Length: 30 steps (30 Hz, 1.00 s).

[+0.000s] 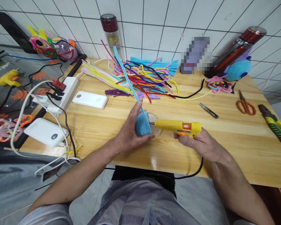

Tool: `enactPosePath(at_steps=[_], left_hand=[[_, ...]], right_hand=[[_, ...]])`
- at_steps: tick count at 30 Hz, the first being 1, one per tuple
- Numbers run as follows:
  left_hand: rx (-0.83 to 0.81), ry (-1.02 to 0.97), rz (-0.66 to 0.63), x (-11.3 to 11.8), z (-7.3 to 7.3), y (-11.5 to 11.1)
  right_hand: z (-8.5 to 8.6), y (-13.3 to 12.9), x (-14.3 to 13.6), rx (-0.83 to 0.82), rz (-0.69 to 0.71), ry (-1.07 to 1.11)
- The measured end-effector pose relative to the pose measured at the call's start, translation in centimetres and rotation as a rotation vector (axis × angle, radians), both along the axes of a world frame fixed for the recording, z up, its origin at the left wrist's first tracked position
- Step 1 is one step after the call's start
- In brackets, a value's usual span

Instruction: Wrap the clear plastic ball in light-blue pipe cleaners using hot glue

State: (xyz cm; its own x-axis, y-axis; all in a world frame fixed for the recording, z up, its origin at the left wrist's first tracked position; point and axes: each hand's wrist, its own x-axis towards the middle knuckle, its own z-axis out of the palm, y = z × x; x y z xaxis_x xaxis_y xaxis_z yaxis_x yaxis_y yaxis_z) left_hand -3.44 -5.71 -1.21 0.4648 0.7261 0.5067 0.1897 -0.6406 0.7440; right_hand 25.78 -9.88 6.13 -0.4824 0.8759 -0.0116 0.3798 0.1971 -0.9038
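Observation:
My left hand (131, 128) is closed around a clear plastic piece (156, 126) partly wrapped in rows of light-blue pipe cleaner (142, 124). From the wrapped part a loose length of blue pipe cleaner (126, 73) sticks up and leans to the left, passing by my fingertips. My right hand (201, 142) grips a yellow hot glue gun (178, 126), which points left. Its metal nozzle meets the right edge of the blue rows, and an orange glow shows near its handle. The black cord of the gun hangs below the table edge.
Behind my hands lies a pile of coloured pipe cleaners (145, 76). To the left are white power banks (90, 99) and a power strip (65, 95) with cables. On the right lie thread snips (209, 110), scissors (245, 104) and pliers (275, 123). Bottles (109, 31) stand along the wall.

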Motion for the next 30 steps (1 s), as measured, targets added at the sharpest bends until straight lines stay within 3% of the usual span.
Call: enactPosePath(at_steps=[5,9,12,17,21,26,30], left_hand=[[-0.003,-0.005,0.012,-0.1,-0.3,-0.1],[-0.007,-0.001,0.007,-0.1,-0.2,-0.1],[0.012,0.014,0.013,-0.1,-0.1,0.0],[0.035,0.043,0.015,-0.2,0.1,0.1],[0.071,0.047,0.014,-0.2,0.0,0.2],[0.092,0.023,-0.004,0.1,0.0,0.2],[0.099,0.022,-0.015,0.2,0.3,0.1]], right_hand=[[-0.4,0.2,0.0,0.002,-0.055,0.021],[-1.3,-0.2,0.4,-0.028,-0.143,0.157],[-1.1,-0.5,0.8,0.041,-0.19,0.2],[-1.2,0.0,0.8,0.374,-0.285,-0.396],[-3.7,0.7,0.7,0.367,-0.357,-0.732],[-5.9,0.5,1.0,0.268,-0.35,-0.864],[-5.4,0.0,1.5,0.275,-0.338,-0.864]])
